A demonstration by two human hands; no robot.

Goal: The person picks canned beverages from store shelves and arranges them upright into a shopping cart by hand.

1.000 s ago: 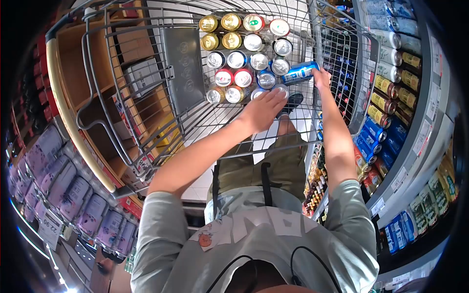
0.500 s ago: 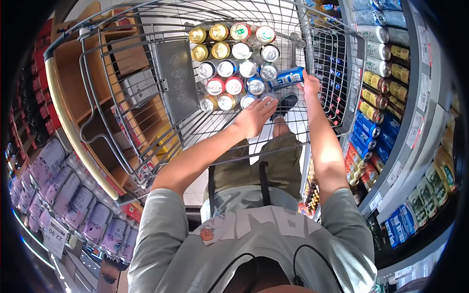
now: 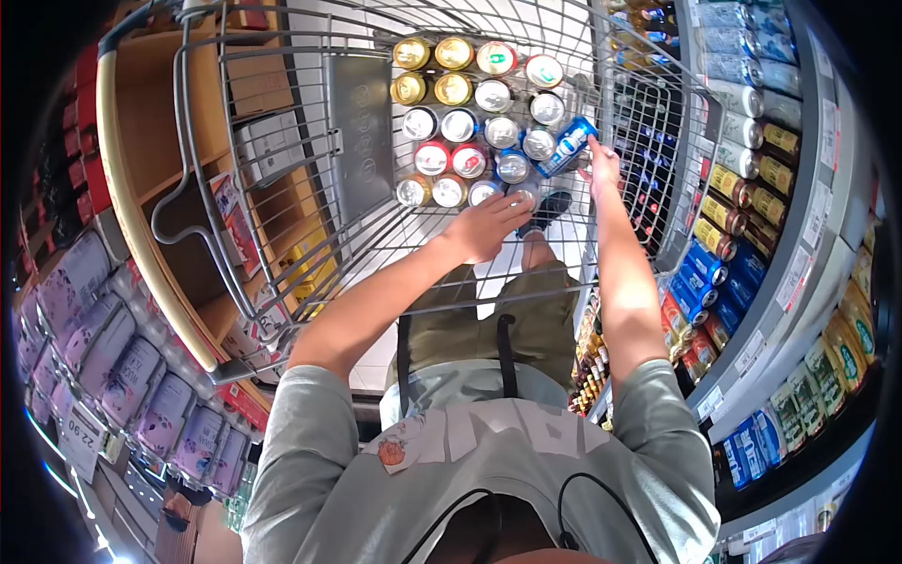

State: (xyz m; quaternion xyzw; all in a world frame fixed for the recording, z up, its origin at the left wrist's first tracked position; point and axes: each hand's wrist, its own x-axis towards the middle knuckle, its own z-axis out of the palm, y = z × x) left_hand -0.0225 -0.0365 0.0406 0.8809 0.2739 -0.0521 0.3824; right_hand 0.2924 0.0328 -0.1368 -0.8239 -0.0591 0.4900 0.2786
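Note:
Several upright cans, with gold point(image 3: 454, 89), red point(image 3: 468, 161) and silver tops point(image 3: 502, 132), stand in rows in a wire shopping cart point(image 3: 376, 235). A blue can point(image 3: 569, 147) lies tilted against the right side of the rows. My right hand point(image 3: 604, 167) is at its upper right end, fingertips touching it, with the other fingers spread. My left hand point(image 3: 490, 227) rests palm down at the front row, its fingers stretched over a can point(image 3: 526, 195) that they partly cover.
A grey panel point(image 3: 360, 132) stands inside the cart at left. Wooden shelving point(image 3: 169, 122) is beyond the handle point(image 3: 141, 216). Store shelves with blue cans point(image 3: 705, 263) line the right, and purple packs point(image 3: 132, 376) stand at lower left. My shoe point(image 3: 554, 207) is below the cart.
The blue can has turned from nearly level to a steeper slant, and my right hand's grip around its end has loosened. My left hand stays by the front row.

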